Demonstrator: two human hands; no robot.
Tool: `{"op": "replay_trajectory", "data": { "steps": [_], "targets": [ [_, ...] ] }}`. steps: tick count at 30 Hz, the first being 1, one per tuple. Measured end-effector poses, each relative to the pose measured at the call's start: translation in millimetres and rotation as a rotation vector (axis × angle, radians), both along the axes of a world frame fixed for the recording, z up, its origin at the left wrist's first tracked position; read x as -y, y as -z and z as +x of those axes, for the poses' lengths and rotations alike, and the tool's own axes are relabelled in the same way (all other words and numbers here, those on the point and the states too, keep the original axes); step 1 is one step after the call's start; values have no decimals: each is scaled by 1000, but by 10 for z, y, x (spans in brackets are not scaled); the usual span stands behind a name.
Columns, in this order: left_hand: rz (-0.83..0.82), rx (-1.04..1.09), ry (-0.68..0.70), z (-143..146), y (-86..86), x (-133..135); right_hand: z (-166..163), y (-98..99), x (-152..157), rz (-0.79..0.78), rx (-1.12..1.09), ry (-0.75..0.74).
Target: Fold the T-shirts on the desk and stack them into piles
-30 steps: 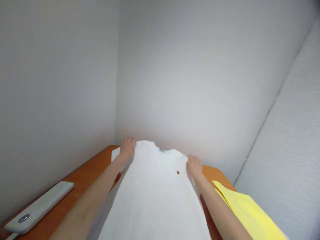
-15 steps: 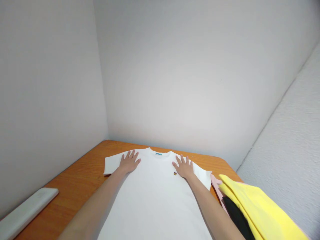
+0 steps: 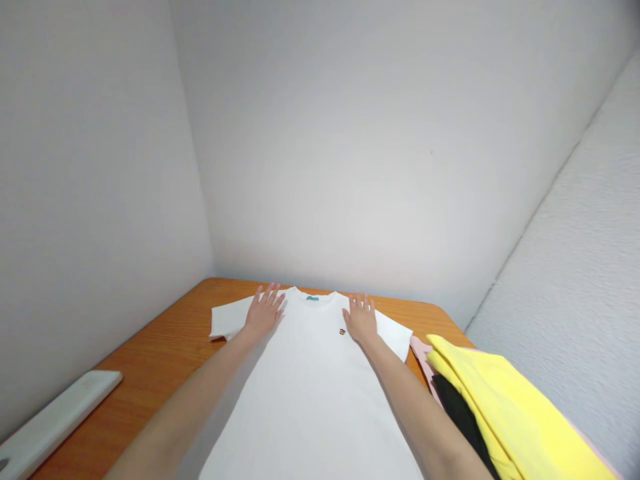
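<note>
A white T-shirt (image 3: 310, 387) lies flat and face up on the orange wooden table (image 3: 165, 340), collar toward the far wall. It has a teal neck label and a small emblem on the chest. My left hand (image 3: 265, 311) rests flat on the shirt's left shoulder, fingers spread. On the right shoulder, just beside the emblem, my right hand (image 3: 360, 319) presses flat with fingers stretched out. Both hands hold nothing.
A stack of folded clothes (image 3: 505, 407), yellow on top with black and pink beneath, sits at the table's right. A long white flat device (image 3: 55, 417) lies at the left front. Grey walls close the table in on the left, back and right.
A second ago both hands gripped the shirt's shoulders with it raised. Now the shirt lies spread with sleeves out, and both hands lie open on it, slid slightly toward the collar.
</note>
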State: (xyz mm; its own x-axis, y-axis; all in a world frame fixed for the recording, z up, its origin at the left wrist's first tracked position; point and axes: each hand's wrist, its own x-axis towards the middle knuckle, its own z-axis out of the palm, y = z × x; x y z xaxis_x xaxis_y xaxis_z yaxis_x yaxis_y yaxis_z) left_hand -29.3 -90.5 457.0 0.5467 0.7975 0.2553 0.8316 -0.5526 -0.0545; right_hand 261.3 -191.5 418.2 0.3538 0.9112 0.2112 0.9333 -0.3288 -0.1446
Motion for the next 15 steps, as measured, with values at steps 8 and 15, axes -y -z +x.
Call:
{"op": "replay_trajectory", "data": {
  "steps": [8,15],
  "targets": [
    [-144,-49,50,132,280,702,-362,65,415,-151,-138,-88],
    [-139,-54,39,185,29,826,-408,30,479,-124,-213,-76]
  ]
}}
